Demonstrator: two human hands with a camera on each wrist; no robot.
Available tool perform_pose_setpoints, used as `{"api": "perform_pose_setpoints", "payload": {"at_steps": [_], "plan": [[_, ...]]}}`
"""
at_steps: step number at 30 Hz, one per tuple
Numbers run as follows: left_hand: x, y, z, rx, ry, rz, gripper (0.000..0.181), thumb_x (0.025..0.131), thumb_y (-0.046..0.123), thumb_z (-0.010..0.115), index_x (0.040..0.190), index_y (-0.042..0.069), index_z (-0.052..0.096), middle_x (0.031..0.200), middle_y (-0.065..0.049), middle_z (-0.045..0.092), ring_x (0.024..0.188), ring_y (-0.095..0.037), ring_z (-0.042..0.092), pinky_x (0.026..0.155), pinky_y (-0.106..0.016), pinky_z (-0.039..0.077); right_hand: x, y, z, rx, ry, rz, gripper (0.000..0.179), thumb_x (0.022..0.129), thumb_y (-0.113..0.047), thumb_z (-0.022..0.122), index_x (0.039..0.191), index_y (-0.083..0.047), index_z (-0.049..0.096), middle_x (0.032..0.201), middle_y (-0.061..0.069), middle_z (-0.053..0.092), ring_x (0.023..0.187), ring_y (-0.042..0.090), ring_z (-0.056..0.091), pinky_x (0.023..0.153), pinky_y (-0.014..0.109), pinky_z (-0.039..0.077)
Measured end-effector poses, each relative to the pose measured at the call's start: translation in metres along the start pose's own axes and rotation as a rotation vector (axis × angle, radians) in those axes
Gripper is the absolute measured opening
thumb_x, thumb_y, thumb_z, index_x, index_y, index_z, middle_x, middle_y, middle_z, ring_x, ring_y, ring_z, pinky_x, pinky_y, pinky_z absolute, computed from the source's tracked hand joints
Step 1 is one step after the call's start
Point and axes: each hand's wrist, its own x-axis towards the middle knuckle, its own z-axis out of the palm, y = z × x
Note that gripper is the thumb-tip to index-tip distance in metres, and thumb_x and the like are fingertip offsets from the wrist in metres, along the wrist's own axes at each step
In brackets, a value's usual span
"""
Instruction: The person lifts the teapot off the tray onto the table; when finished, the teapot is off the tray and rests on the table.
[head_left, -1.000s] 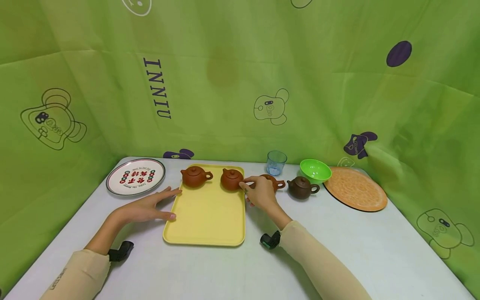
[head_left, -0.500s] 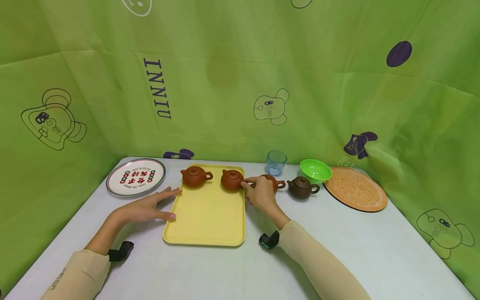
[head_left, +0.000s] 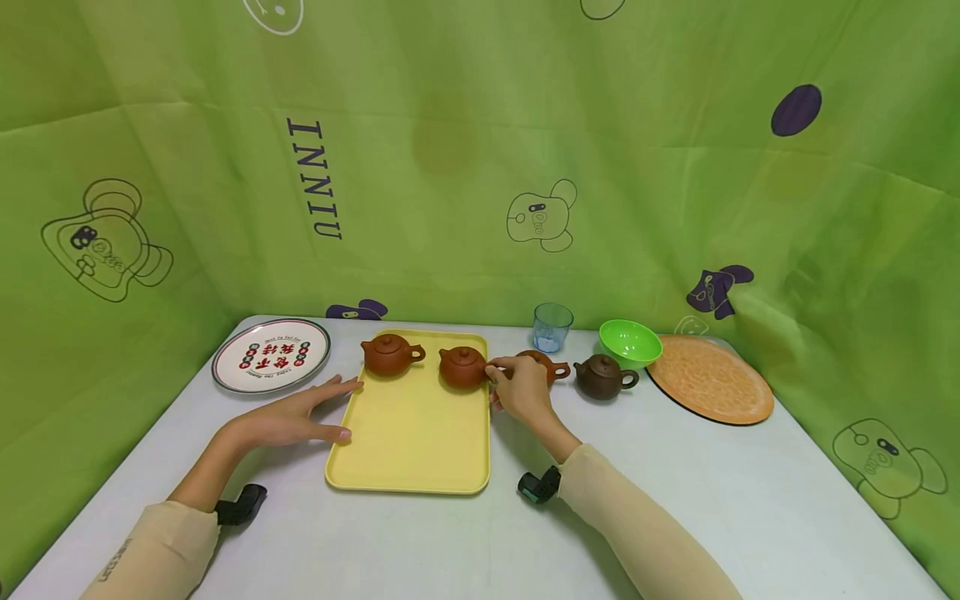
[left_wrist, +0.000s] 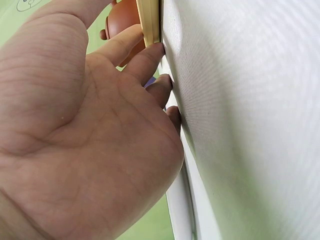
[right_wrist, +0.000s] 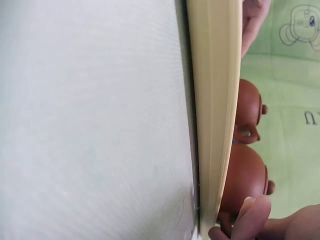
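Note:
My right hand (head_left: 522,389) pinches the handle of a reddish-brown clay teapot (head_left: 462,369) at the right back of the yellow tray (head_left: 420,442). In the right wrist view, fingertips (right_wrist: 253,212) close around that teapot's handle, low behind the tray's rim. A second reddish-brown teapot (head_left: 388,357) sits at the tray's left back corner, spout to the left. My left hand (head_left: 288,414) lies with spread, extended fingers against the tray's left edge; the left wrist view shows its fingertips at the rim. Another reddish teapot (head_left: 556,368) stands behind my right hand, partly hidden.
Farther right stands a dark brown teapot (head_left: 602,377), with a green bowl (head_left: 632,342) behind it. A clear blue glass (head_left: 552,327) is at the back. A round orange mat (head_left: 711,380) lies at right, a lettered plate (head_left: 272,356) at left. Green curtains surround the white table (head_left: 375,542).
The teapot in my right hand has shifted slightly toward me and a touch left on the tray. My left hand keeps its place on the tray's edge.

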Motion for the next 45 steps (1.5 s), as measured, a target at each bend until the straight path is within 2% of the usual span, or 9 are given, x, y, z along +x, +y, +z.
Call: {"api": "perform_pose_setpoints", "payload": {"at_steps": [5, 12, 18, 22, 24, 27, 39, 45], "plan": [[0.000, 0.000, 0.000, 0.000, -0.003, -0.008, 0.090, 0.094, 0.047, 0.078, 0.167, 0.017, 0.035, 0.175, -0.032, 0.009, 0.160, -0.058, 0.010, 0.123, -0.081, 0.016, -0.003, -0.002, -0.002, 0.009, -0.013, 0.018, 0.027, 0.104, -0.016, 0.069, 0.127, -0.004, 0.077, 0.077, 0.018, 0.079, 0.040, 0.004, 0.061, 0.046, 0.026, 0.056], [0.001, 0.000, 0.001, 0.003, -0.005, -0.015, 0.090, 0.094, 0.048, 0.078, 0.167, 0.018, 0.035, 0.175, -0.032, 0.009, 0.160, -0.058, 0.010, 0.123, -0.081, 0.017, -0.008, -0.004, -0.010, 0.061, -0.029, 0.028, 0.029, 0.105, -0.015, 0.067, 0.130, -0.003, 0.075, 0.096, 0.022, 0.081, 0.045, 0.007, 0.063, 0.049, 0.030, 0.059], [0.001, -0.001, 0.000, 0.006, -0.006, -0.026, 0.090, 0.094, 0.049, 0.078, 0.167, 0.020, 0.035, 0.176, -0.030, 0.009, 0.161, -0.058, 0.011, 0.123, -0.080, 0.017, -0.012, 0.001, -0.020, 0.035, -0.032, -0.012, 0.025, 0.105, -0.014, 0.066, 0.126, -0.004, 0.077, 0.085, 0.022, 0.079, 0.043, 0.007, 0.062, 0.046, 0.026, 0.055], [0.001, -0.001, 0.000, 0.006, -0.006, -0.024, 0.089, 0.094, 0.049, 0.078, 0.167, 0.020, 0.035, 0.176, -0.031, 0.009, 0.161, -0.058, 0.010, 0.123, -0.080, 0.017, -0.017, 0.004, -0.026, 0.033, -0.038, -0.025, 0.026, 0.104, -0.014, 0.068, 0.127, -0.004, 0.076, 0.086, 0.023, 0.079, 0.045, 0.009, 0.063, 0.046, 0.027, 0.056], [0.001, -0.001, 0.000, 0.004, -0.005, -0.022, 0.089, 0.094, 0.048, 0.078, 0.167, 0.019, 0.036, 0.176, -0.031, 0.009, 0.161, -0.058, 0.010, 0.123, -0.081, 0.016, -0.019, 0.005, -0.030, 0.033, -0.041, -0.022, 0.029, 0.104, -0.015, 0.068, 0.130, -0.004, 0.074, 0.088, 0.022, 0.079, 0.045, 0.009, 0.063, 0.047, 0.027, 0.056], [0.001, 0.000, 0.000, 0.003, -0.005, -0.020, 0.089, 0.094, 0.048, 0.078, 0.167, 0.019, 0.036, 0.175, -0.031, 0.009, 0.161, -0.058, 0.010, 0.123, -0.081, 0.016, -0.023, 0.006, -0.035, 0.026, -0.044, -0.024, 0.031, 0.105, -0.017, 0.067, 0.133, -0.006, 0.073, 0.082, 0.020, 0.078, 0.045, 0.011, 0.064, 0.047, 0.027, 0.054], [-0.001, 0.001, 0.000, 0.002, 0.002, -0.013, 0.089, 0.093, 0.047, 0.078, 0.166, 0.018, 0.036, 0.175, -0.032, 0.010, 0.161, -0.058, 0.010, 0.123, -0.080, 0.016, -0.035, 0.015, -0.050, 0.010, -0.048, -0.006, 0.028, 0.105, -0.019, 0.068, 0.130, -0.010, 0.076, 0.069, 0.011, 0.075, 0.044, 0.012, 0.065, 0.047, 0.028, 0.055], [-0.001, 0.000, 0.000, 0.000, 0.002, -0.012, 0.089, 0.093, 0.048, 0.079, 0.167, 0.019, 0.036, 0.176, -0.031, 0.010, 0.161, -0.057, 0.010, 0.124, -0.080, 0.017, -0.042, 0.020, -0.057, 0.035, -0.055, -0.002, 0.023, 0.105, -0.017, 0.068, 0.125, -0.011, 0.078, 0.085, 0.018, 0.079, 0.048, 0.012, 0.064, 0.048, 0.027, 0.056]]}}
